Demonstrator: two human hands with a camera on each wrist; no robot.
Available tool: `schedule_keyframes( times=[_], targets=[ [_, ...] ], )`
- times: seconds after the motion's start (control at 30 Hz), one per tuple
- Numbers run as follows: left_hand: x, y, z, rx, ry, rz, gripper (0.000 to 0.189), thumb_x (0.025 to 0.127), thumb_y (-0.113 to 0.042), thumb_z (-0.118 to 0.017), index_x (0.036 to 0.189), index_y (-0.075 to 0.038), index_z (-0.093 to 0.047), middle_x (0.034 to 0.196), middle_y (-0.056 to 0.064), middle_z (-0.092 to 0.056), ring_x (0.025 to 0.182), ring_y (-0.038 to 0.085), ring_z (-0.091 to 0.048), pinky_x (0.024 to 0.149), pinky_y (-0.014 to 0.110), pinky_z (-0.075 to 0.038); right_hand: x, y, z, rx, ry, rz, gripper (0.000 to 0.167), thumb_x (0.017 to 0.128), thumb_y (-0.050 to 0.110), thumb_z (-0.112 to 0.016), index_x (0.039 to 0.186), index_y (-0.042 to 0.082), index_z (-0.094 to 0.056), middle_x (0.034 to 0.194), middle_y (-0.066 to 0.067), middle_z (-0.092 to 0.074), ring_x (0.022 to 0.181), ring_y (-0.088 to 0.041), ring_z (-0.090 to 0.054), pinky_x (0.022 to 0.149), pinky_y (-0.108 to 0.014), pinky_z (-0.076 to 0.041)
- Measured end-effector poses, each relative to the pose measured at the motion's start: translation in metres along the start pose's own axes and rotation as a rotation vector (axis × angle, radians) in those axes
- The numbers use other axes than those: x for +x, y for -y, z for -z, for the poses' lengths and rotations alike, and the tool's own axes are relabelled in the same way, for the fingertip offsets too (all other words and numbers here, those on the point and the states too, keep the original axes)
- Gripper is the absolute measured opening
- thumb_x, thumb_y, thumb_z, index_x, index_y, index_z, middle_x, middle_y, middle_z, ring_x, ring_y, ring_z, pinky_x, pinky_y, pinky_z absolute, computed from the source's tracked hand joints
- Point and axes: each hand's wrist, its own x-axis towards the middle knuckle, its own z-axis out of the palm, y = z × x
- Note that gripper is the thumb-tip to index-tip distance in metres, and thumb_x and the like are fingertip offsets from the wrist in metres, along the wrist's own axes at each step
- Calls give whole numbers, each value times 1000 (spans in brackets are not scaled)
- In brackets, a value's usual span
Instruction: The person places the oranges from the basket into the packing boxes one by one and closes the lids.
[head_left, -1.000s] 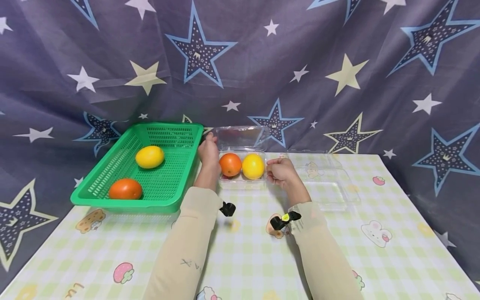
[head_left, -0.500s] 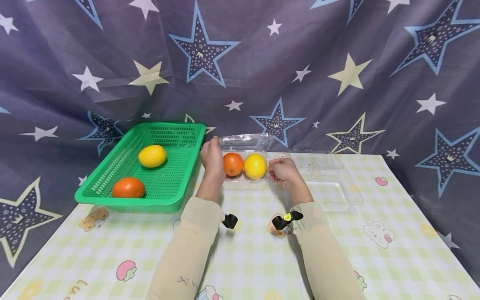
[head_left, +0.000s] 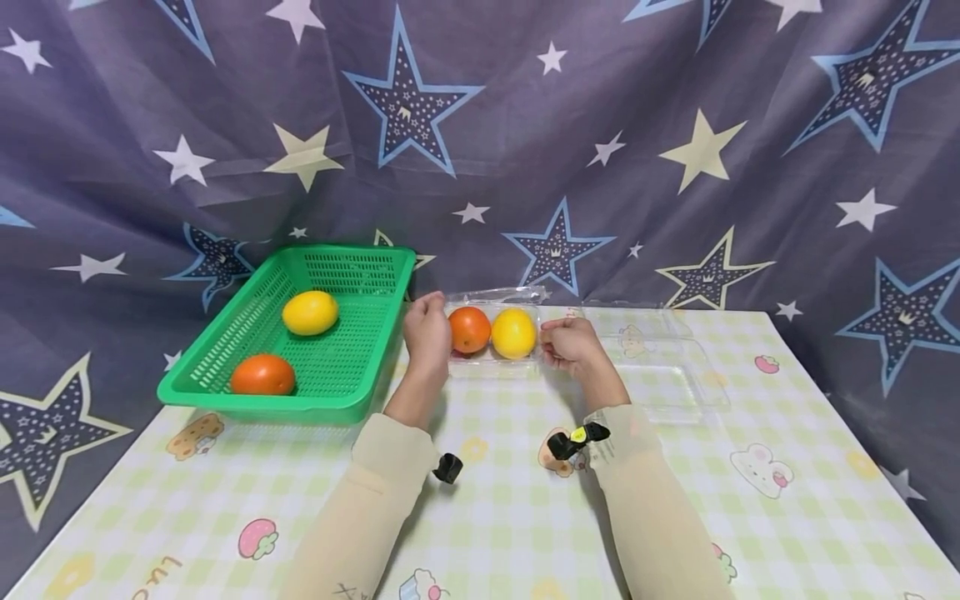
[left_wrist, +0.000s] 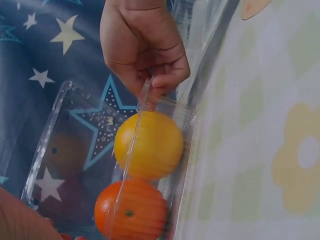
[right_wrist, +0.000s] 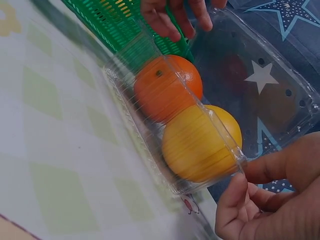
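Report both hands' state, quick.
Left hand: open, fingers relaxed by the lid; contact unclear.
Right hand: closed, pinching the edge of the clear container.

arms [head_left: 652, 500] forward, right fingers [right_wrist: 232, 200] pinched, left fingers [right_wrist: 202, 16] loose.

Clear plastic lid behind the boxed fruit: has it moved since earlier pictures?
Yes, down: the clear plastic lid has tipped lower against the blue-outlined fabric star.

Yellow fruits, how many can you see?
2: an oval yellow fruit in the green basket and a round yellow fruit in the clear box, near the right hand. More could be hidden.
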Motion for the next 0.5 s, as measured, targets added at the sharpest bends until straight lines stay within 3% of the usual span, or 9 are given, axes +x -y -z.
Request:
schedule_keyframes(
  times=[0.3,0.4,0.5],
  targets=[
    [-5,8,12,40,92,-1,41,106,-22,-47,141,-5,-58,145,12,-55,132,24,-49,106,40,-44,-2,2,2,-10,-5,2,26,98,-1,-58,124,-6,-57,89,-11,-56,60,-12,-52,55,-22,-48],
    [-6,11,14,74,103,-12,43,104,-17,-46,143,-3,-57,140,16,-57,109,22,-55,93,35,-46,-2,3,2,-5,-1,-1,23,98,-2,-56,121,-6,-58,91,-12,-57,60,-12,-53,56,-22,-49],
    [-7,15,17,104,106,-20,44,102,-12,-45,144,-3,-57,130,20,-59,83,18,-50,77,31,-42,-2,3,3,33,17,-7,21,101,0,-51,120,-6,-58,88,-11,-57,61,-13,-54,57,-22,-50]
  ],
)
